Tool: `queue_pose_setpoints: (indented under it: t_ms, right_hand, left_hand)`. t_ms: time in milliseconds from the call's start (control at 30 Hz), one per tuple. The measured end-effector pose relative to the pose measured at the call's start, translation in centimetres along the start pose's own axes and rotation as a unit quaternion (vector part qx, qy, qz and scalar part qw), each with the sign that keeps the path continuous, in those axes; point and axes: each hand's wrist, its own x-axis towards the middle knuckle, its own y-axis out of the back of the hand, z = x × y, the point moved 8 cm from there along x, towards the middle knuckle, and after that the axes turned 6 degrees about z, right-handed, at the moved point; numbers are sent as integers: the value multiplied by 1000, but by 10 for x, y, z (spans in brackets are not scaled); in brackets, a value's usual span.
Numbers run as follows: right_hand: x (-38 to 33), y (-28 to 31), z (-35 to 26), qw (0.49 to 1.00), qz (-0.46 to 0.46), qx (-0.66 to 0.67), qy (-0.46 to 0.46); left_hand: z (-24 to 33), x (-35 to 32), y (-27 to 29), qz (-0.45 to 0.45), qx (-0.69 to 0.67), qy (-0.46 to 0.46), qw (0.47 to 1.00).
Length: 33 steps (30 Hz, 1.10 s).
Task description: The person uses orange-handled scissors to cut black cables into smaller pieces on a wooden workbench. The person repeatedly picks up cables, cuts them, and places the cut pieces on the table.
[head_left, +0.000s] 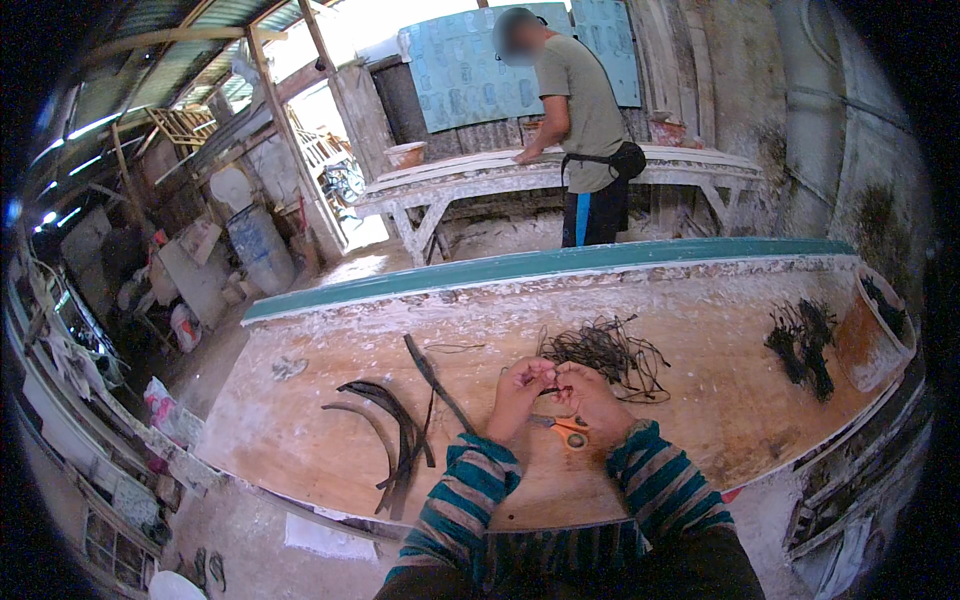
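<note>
Near the tabletop's (300, 420) front edge, a thin dark strand (556, 390) is being pinched between left hand (517, 396) and right hand (592, 398); being light and limp, it is best gripped at its ends.

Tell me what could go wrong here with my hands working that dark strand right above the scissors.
The orange-handled scissors lie directly under your right hand; lowering it could catch a blade. The thin dark strand pinched between both hands, left hand included, might slip or snap. The loose tangle of dark wiry strands just beyond could snag your fingers.
</note>
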Motion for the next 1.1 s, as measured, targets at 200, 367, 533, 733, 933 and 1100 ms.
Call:
queue_pose_setpoints:
  t_ms: [200,367,533,733,933,1100]
  right_hand:
    - [-1,-2,2,997,-38,55,-28]
    - [-7,-7,-6,997,-11,76,-20]
    - [-6,-2,-9,998,4,60,12]
    - [-1,9,-7,999,26,29,23]
    - [-3,6,-9,999,24,-6,33]
    - [-4,6,-9,999,32,-19,40]
  left_hand:
    - [-8,3,-2,-42,-22,18,999]
    - [-3,-3,-8,-13,52,-23,998]
    - [7,-4,-5,33,141,-86,986]
    - [20,-6,-6,26,188,-137,972]
    - [10,-1,2,48,149,-110,981]
    - [7,-1,2,46,95,-77,991]
